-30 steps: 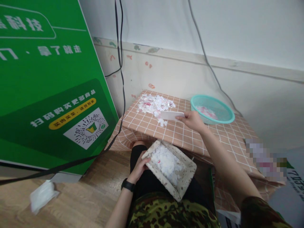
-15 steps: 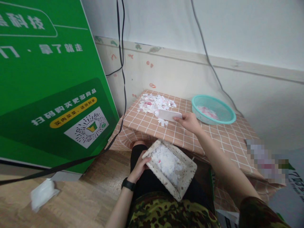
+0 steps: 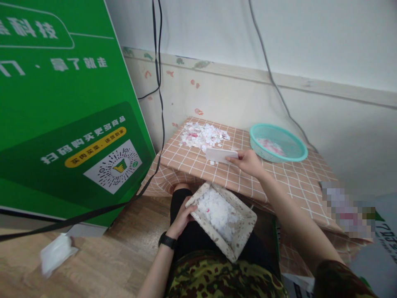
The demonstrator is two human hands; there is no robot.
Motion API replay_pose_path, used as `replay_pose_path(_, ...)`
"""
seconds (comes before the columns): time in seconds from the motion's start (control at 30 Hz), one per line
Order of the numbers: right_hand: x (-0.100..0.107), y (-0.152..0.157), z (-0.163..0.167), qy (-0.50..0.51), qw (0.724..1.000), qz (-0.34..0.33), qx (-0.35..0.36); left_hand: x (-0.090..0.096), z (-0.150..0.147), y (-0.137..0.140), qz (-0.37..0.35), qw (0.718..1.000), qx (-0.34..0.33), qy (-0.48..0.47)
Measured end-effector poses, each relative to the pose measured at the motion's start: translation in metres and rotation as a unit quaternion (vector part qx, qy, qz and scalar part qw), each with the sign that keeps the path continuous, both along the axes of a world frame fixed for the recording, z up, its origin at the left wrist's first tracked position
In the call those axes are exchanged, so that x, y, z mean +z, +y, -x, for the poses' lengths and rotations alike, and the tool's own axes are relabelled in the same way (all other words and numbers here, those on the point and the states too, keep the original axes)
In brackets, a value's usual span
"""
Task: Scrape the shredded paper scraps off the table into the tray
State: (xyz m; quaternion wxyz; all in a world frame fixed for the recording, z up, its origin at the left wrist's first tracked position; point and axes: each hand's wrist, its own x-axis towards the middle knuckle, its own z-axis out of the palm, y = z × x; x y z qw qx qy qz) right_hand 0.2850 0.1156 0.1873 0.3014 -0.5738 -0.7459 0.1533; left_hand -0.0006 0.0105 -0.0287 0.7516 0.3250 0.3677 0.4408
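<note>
My left hand (image 3: 185,216) grips the left rim of a speckled rectangular bin (image 3: 245,225), tilted against the table's front edge. White paper scraps (image 3: 217,209) with a little pink lie inside it. Over the table, my right hand (image 3: 246,160) is closed on the right end of a flat white scraper-like piece (image 3: 221,155). Its left end stands at the near side of a heap of white and pink paper scraps (image 3: 203,134). A few small bits show just below the piece.
A turquoise mesh basket (image 3: 297,153) with pink and white scraps stands at the back of the checked tablecloth (image 3: 248,182). The green sign panel (image 3: 62,103) rises at left, with black cords (image 3: 162,120) hanging beside it. A white plastic packet (image 3: 57,252) lies on the floor.
The white piece in my right hand has shifted slightly toward me. Scraps that showed in front of it are now mostly hidden behind it. My left hand and the bin have stayed put.
</note>
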Motion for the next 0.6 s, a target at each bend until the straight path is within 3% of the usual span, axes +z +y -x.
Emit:
replay_pose_path(0.37, -0.001, 0.006, -0.024, -0.014, 0.997, -0.022, -0.078, 0.003, 0.0, 0.0, 0.009, 1.0, 0.005, 0.006)
replay_pose_path(0.6, -0.004, 0.015, -0.018, -0.032, 0.994, -0.046, -0.089, 0.002, 0.0, -0.001, 0.005, 1.0, 0.001, 0.001)
